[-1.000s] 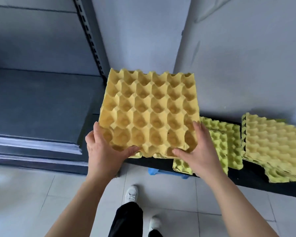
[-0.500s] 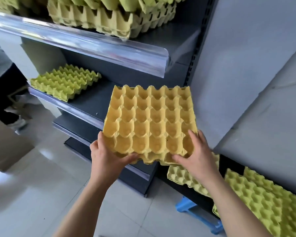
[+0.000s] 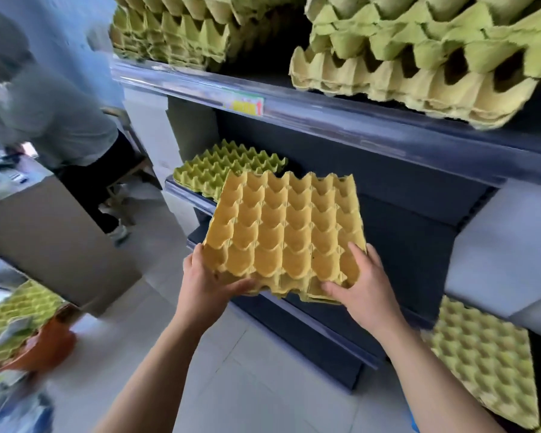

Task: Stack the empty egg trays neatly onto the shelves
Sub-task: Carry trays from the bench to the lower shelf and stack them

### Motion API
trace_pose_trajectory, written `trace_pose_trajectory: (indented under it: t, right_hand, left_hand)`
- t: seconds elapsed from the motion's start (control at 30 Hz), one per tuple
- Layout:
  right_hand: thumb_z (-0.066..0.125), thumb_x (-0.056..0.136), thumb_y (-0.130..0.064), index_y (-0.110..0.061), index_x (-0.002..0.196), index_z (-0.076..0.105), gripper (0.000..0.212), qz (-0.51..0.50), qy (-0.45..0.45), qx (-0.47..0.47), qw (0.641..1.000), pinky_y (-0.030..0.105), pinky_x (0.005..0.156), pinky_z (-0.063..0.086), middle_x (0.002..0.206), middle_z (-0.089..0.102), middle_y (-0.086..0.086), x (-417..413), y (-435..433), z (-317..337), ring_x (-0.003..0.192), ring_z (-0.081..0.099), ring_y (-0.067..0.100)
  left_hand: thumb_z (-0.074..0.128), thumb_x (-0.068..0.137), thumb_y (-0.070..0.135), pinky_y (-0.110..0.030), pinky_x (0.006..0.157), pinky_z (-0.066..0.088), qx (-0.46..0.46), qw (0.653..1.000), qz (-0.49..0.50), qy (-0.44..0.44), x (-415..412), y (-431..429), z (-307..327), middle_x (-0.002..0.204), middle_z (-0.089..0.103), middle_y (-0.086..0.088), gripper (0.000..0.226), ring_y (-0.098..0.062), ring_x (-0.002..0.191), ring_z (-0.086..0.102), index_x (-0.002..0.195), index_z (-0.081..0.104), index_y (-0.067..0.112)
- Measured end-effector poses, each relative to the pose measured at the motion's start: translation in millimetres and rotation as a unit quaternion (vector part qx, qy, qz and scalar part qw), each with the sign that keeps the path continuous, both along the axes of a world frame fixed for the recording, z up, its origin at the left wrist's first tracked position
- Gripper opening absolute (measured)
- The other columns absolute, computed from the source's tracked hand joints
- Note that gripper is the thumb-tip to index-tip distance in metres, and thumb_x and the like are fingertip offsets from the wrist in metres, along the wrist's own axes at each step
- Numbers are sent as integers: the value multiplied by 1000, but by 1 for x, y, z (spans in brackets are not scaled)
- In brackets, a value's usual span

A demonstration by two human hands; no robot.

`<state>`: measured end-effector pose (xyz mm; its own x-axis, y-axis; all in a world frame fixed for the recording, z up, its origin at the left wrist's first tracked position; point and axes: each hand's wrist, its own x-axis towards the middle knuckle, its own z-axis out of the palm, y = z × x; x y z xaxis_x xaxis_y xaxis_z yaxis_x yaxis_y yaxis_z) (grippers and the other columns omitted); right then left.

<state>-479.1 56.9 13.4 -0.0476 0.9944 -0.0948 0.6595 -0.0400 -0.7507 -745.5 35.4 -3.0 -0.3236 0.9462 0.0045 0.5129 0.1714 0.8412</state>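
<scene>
Egg tray (image 3: 289, 232) | both hands gripping near corners | left (image 3: 211, 281) | right (image 3: 361, 287)

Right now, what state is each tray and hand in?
yellow egg tray: empty, cups up, tilted, held in the air.
left hand: grips its near left corner.
right hand: grips its near right corner.
green tray: empty, lying flat on the middle shelf.
upper right stack: nested, resting on the top shelf.
</scene>
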Motion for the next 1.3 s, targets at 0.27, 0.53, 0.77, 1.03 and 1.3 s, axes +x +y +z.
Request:
trace_pose_trajectory:
  t: [0.27,0.53,0.77,1.03,1.3]
  right_hand:
    - [75,78,-40,-21,151,21,93,-14,-5,2,1000,36,116,23,160,1,5,-76,84,-18,147,12,22]
    - [73,80,-42,-22,152,21,91,-32,-13,-20,999,39,116,25,160,-3,9,-134,177,-38,147,12,26]
    - [68,83,-47,-23,152,21,87,-65,-28,-36,997,36,116,22,160,-5,10,-182,232,-49,147,10,25]
    - [65,84,-52,-24,152,21,85,-132,-42,-54,989,33,117,16,160,-6,10,-235,273,-65,148,8,23]
    - [63,85,-52,-23,151,21,84,-166,-69,-71,981,33,115,22,160,-5,12,-261,286,-81,147,13,26]
  left_hand:
    - [94,50,45,-44,92,51,-1,1000,-5,3,-79,99,-18,119,47,5,90,-16,106,54,125,49,27]
    - [92,30,67,-44,88,56,-42,999,-25,-21,-146,210,-46,117,62,4,101,-14,99,66,119,51,41]
    - [93,35,62,-44,95,52,-51,997,-64,-3,-192,289,-50,122,57,7,104,-16,104,61,124,49,34]
    - [79,30,81,-45,87,54,-79,981,-153,94,-241,374,-56,112,62,3,103,-21,99,62,117,53,32]
    - [83,40,70,-36,76,52,-97,966,-206,123,-256,404,-78,107,60,1,87,-18,93,58,108,54,25]
